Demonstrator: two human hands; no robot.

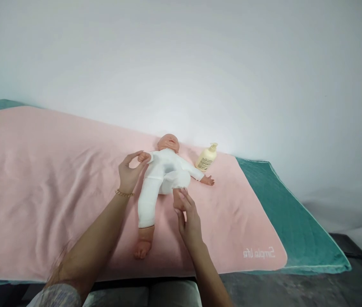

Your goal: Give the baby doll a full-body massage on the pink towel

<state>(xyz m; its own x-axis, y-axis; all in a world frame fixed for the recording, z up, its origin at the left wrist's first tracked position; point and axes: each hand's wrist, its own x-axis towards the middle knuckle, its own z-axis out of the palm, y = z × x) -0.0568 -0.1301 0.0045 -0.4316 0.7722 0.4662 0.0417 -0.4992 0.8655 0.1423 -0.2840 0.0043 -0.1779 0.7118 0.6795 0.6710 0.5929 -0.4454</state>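
A baby doll in a white body covering lies on its back on a pink blanket, head toward the wall. My left hand pinches the doll's hand on the left side between thumb and fingers. Around the doll's foot on the right, my right hand is closed, and that leg is bent with the knee raised. The doll's other leg stretches straight toward me. Its other arm reaches out to the right, palm open. Near that arm stands a pale yellow pump bottle, tilted in the view.
Under the blanket, a green cover shows at the right and far left. A white wall rises directly behind the doll. Below the near edge is a grey cushioned seat.
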